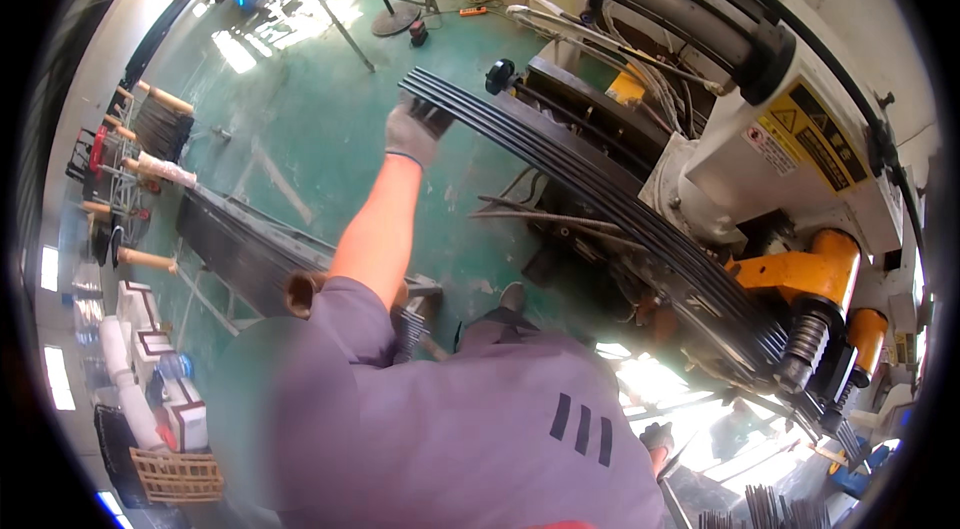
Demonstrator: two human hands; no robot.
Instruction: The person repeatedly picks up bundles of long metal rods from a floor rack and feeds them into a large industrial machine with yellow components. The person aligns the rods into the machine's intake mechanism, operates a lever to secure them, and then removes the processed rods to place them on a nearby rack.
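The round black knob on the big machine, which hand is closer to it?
Left. The left hand is at the dark rods' ends, a little left of the round black knob; the right hand is much farther away, low in the picture beside the shirt.

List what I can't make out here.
Head view: exact grip of the grey-gloved left hand, partly hidden by the long, dark metal bars.
Head view: whether the gloved right hand holds anything, too small; the purple-grey shirt hides most of that arm.
Head view: rest of the thin, dark rods, cut off by the lower edge.
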